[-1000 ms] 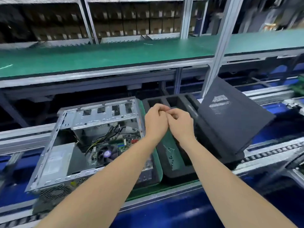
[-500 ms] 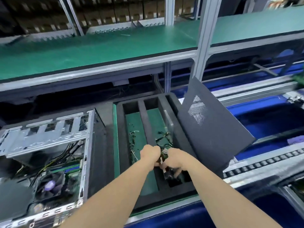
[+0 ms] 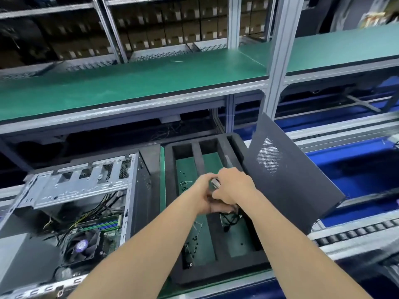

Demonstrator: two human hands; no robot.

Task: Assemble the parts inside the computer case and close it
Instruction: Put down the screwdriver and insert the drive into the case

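The open computer case (image 3: 84, 186) lies on its side at the left, showing its motherboard, fan (image 3: 83, 244) and cables. A black foam tray (image 3: 196, 270) with green-floored compartments sits right of it. Over the tray, my left hand (image 3: 203, 195) and my right hand (image 3: 234, 186) are pressed together, both gripping a small silvery part (image 3: 215, 182) with black cables (image 3: 231, 221) hanging beneath. The dark side panel (image 3: 287, 182) with a mesh vent leans tilted against the tray's right edge.
Small screws lie scattered in the tray's compartments. A green shelf (image 3: 151, 83) on aluminium posts spans the back, with boxes stacked behind. A roller conveyor (image 3: 356, 231) and blue surface run at the right and front.
My view shifted right and down, so the case moved left. Both hands dropped into the tray, then rose a little with the silvery part and its cables.
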